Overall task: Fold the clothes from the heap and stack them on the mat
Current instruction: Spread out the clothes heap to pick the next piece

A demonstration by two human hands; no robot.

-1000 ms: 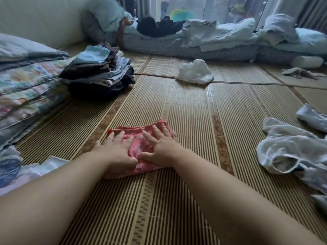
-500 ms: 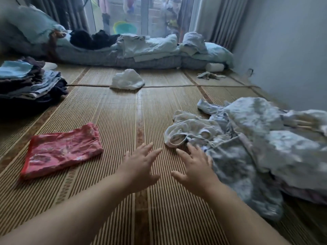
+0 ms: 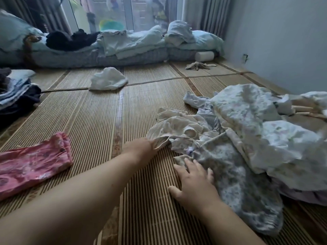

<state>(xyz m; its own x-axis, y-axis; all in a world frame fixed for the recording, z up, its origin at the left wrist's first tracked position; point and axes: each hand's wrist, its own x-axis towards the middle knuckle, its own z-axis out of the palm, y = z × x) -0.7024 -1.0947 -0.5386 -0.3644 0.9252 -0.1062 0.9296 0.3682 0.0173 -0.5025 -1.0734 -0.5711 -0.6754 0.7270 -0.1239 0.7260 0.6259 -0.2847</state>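
One wide-angle view, worn on your head: it looks forward and down across the mat (image 3: 92, 121) toward the window (image 3: 109, 11) at the far wall. It sits low and close, your left hand (image 3: 141, 147) and right hand (image 3: 192, 179) in the near centre, the heap (image 3: 247, 129) just right.

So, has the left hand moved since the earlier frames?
Yes. The left hand went forward, from short of the heap to its cream garment.

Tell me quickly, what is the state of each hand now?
Left hand: grips the cream garment by its edge.
Right hand: open, fingers on the floral garment.
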